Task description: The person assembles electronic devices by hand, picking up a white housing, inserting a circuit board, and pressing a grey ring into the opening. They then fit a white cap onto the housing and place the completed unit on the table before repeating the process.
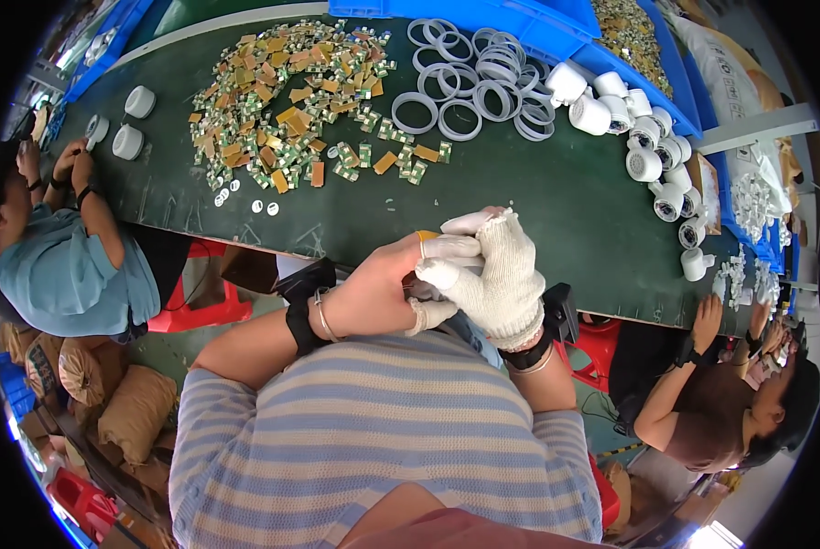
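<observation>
My left hand [380, 285], with white coverings on its fingers and a yellow band, is closed in front of my chest at the table's near edge. Against it presses my right hand [503, 279] in a white knitted glove, its fingers bent inward. Between the two shows a small dark, shiny patch of something; my fingers hide the rest, so its kind is unclear. Beyond my hands, small green circuit boards with orange-brown pieces [282, 101] lie in a wide heap. To its right are several translucent rings [460, 119], then white round housings with short necks [643, 165].
Blue bins [556, 32] line the far side of the green table [355, 210]. Small white discs [257, 207] lie near its front edge. White round parts [128, 142] stand at left. Co-workers sit on both sides, one in a blue shirt [76, 265], another in brown [703, 416].
</observation>
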Motion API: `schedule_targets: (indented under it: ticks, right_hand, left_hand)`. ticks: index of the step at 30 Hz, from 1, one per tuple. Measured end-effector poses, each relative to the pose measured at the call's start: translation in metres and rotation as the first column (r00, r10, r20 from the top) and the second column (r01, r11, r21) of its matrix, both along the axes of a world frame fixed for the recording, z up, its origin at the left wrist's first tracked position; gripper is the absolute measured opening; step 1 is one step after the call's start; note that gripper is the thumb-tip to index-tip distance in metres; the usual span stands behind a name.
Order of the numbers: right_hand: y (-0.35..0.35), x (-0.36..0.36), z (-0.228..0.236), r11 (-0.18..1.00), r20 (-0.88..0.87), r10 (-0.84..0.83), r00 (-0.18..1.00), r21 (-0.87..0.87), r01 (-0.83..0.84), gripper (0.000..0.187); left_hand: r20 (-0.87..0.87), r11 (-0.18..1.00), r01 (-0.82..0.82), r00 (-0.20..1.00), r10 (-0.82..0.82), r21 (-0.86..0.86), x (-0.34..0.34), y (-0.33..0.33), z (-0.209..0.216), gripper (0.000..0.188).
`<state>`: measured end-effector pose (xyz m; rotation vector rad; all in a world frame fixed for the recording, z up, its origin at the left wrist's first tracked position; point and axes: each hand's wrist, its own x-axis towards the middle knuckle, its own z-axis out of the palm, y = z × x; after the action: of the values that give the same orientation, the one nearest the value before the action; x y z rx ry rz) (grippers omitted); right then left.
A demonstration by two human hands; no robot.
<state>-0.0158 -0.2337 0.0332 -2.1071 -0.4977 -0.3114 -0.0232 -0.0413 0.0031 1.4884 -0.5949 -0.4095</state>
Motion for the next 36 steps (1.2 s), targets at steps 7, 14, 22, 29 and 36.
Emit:
schedule_targets:
  ticks: [7, 14, 22, 29, 36]
  right_hand:
    - [-0.047, 0.039, -0.008, 0.985, -0.331, -0.16, 0.93, -0.113, 0.129, 0.055]
    - [-0.054, 0.062, -0.012, 0.898, 0.26, -0.275, 0.926, -0.275, 0.344, 0.026]
    - [-0.034, -0.004, -0.024, 0.821, 0.255, -0.159, 0.954, -0.503, 0.271, 0.019]
    - [-0.031, 0.005, -0.013, 0.983, 0.155, -0.129, 0.979, -0.109, 0.147, 0.012]
    - [-0.024, 0.013, -0.001, 0.977, -0.274, 0.168, 0.947, 0.173, -0.123, 0.008]
  left_hand:
    - [0.587, 0.777, -0.434, 0.803, 0.103, 0.457, 0.047, 0.024, 0.008, 0.07]
    - [0.77, 0.403, -0.687, 0.633, -0.076, 0.605, 0.094, 0.042, -0.008, 0.029]
    - [-0.152, 0.901, -0.327, 0.913, 0.379, 0.285, 0.057, 0.037, 0.011, 0.016]
    - [-0.335, 0.976, -0.193, 0.917, 0.215, 0.1, 0.032, 0.019, 0.003, 0.026]
    - [-0.423, 0.992, -0.127, 0.898, 0.12, 0.012, 0.022, 0.019, -0.004, 0.025]
